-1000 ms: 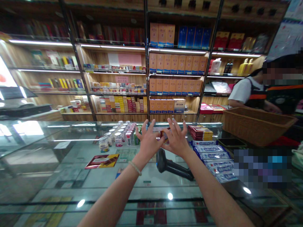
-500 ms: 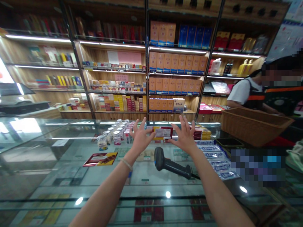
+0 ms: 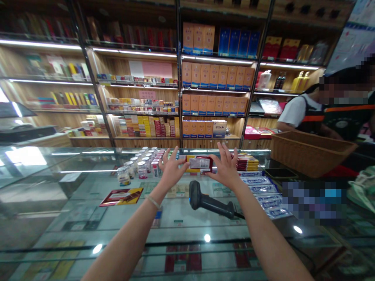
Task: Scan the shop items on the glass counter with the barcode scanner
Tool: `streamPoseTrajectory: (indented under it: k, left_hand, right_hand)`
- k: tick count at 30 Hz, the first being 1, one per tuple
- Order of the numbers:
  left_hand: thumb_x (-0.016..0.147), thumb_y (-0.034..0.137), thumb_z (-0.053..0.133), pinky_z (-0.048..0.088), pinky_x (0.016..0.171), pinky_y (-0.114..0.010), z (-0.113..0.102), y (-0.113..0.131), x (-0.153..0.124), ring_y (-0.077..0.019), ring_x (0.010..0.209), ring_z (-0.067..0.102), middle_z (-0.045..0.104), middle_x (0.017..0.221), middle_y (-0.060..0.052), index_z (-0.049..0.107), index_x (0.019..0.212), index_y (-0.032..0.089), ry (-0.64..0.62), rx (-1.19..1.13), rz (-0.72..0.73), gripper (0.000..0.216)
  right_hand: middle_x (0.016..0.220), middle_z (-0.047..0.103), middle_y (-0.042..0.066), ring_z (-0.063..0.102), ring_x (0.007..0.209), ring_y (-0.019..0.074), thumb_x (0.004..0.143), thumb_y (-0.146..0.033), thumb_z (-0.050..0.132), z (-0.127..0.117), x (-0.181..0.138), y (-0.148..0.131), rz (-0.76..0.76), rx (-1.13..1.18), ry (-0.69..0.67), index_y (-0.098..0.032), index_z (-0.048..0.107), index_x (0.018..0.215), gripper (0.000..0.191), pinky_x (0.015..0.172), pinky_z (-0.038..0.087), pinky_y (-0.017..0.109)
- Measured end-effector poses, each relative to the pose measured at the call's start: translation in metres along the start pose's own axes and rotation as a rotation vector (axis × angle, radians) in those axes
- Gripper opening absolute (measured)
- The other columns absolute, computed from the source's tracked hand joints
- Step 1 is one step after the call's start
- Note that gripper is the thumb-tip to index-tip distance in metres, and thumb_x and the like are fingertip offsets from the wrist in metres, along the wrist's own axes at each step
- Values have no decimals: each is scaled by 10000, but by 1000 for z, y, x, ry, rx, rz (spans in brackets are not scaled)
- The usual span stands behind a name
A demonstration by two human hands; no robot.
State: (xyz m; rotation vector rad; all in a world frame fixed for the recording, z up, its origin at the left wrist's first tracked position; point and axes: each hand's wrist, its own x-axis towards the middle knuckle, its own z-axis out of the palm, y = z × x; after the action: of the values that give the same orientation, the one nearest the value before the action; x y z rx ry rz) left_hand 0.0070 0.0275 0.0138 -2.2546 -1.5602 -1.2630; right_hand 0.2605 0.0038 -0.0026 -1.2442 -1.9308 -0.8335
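Both my hands are raised over the glass counter (image 3: 88, 218), holding a small red and yellow packet (image 3: 200, 164) by its two ends. My left hand (image 3: 171, 170) pinches the packet's left end, its other fingers spread. My right hand (image 3: 225, 167) pinches the right end the same way. A white label shows on the packet's face. Below my hands a black barcode scanner (image 3: 209, 201) lies on the glass.
Small jars (image 3: 137, 166) stand left of my hands, with a flat chocolate bar (image 3: 121, 196) nearer. Stacked red packs (image 3: 247, 162) and blue-white packets (image 3: 260, 187) lie to the right. A wicker basket (image 3: 310, 152) and a person in a white shirt (image 3: 295, 111) are at the right. Stocked shelves (image 3: 205, 82) fill the back.
My hands were close together around the packet; they have drawn apart, so the packet's labelled face now shows between them. The view has shifted slightly.
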Motion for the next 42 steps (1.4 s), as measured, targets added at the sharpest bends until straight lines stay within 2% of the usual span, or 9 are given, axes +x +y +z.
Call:
streamPoseTrajectory:
  k: [4,6,9,12,15,18,33,38,42]
  left_hand:
    - [916,536,598,130,1185,-751,-3,6,-3,-434,1534,221,435,1624,-71,792,860,255,25,64,-14,346]
    - [895,615,603,109,1198,-736,-6,8,-5,-430,1538,223,388,1649,-106,782,1005,254,40,106,1,418]
    - [776,729,685,62,1224,-695,-11,10,-8,-429,1548,211,291,1680,-183,642,1354,233,85,188,87,762]
    - [711,718,759,-46,1237,-657,-14,11,-11,-413,1561,196,267,1691,-169,483,1516,284,98,278,247,955]
    - [755,597,789,-116,1233,-642,-15,13,-12,-389,1568,199,285,1695,-116,487,1502,354,76,334,337,841]
    - [771,509,805,-121,1236,-639,-14,15,-13,-379,1574,191,294,1694,-100,545,1439,360,60,347,352,732]
    - [770,440,829,-97,1241,-658,-20,9,-13,-385,1575,196,303,1693,-81,635,1297,350,50,262,325,569]
    - [763,439,833,-70,1237,-670,-20,-1,-13,-383,1577,186,266,1703,-107,625,1305,337,68,296,318,589]
    - [755,432,839,-61,1236,-678,-20,-4,-13,-391,1575,187,234,1714,-97,624,1310,343,77,284,288,601]
  right_hand:
    - [1689,206,222,185,1555,382,794,-586,763,-3,1,-2,2,-9,42,-199,621,1271,631,1216,12,683]
    - [1688,213,218,189,1554,381,813,-592,739,-4,1,-4,-5,-12,50,-200,617,1277,619,1215,8,684]
    - [1680,236,222,195,1551,384,823,-599,726,-4,2,-5,-17,-26,58,-196,620,1274,614,1214,5,687]
    - [1677,244,224,195,1549,383,808,-589,747,-4,1,-5,-24,-40,57,-193,624,1271,621,1217,-1,680]
    - [1690,214,211,186,1550,386,799,-571,760,-4,1,-6,-23,-36,37,-200,625,1268,613,1216,-9,679]
    - [1701,188,198,165,1555,392,797,-562,762,-5,1,-8,-16,-25,2,-205,621,1278,616,1215,-14,679]
    - [1695,223,196,174,1562,364,831,-563,750,-16,9,-21,-31,-50,-126,-212,553,1419,712,1222,-39,675]
    - [1697,229,181,168,1567,370,915,-563,647,-35,10,-34,12,-20,-211,-235,452,1535,728,1222,20,682]
    - [1710,194,163,141,1577,380,955,-624,534,-55,-11,-52,41,43,-330,-266,480,1522,672,1216,98,694]
